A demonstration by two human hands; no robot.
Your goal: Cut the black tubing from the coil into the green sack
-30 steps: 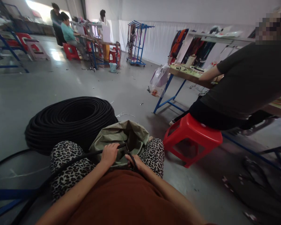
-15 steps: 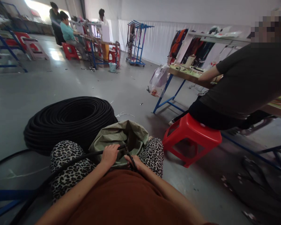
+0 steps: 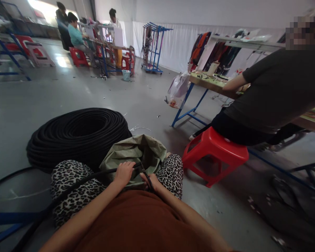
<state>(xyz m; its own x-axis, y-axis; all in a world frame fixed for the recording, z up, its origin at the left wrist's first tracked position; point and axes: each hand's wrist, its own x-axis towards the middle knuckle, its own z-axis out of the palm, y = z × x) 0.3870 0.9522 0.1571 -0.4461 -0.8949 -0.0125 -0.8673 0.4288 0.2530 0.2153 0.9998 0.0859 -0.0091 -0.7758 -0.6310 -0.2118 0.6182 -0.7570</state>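
My left hand (image 3: 124,174) is closed around a thick black cable (image 3: 91,176), close to its end. The cable runs over my left thigh to the lower left. My right hand (image 3: 154,181) is closed on a black-handled cutting tool (image 3: 148,180), whose narrow front end meets the cable's tip. Its exact kind is hard to make out. Both hands are above an open olive-green sack (image 3: 118,155) between my knees, its inside mostly in shadow. Beyond my left knee lies a big coil of black cable (image 3: 49,143) on the floor.
At right, a person in a dark shirt (image 3: 275,94) sits on a red stool (image 3: 215,145) by a worktable (image 3: 207,82). A plastic bag (image 3: 177,89) hangs from its corner. A blue rack (image 3: 156,49) and other people stand or sit farther back. Blue metal bars (image 3: 13,218) are at lower left.
My left knee has shifted slightly outward to the left. Both hands stay almost in place, with the cable and tool still held. A far worker's head has moved a little.
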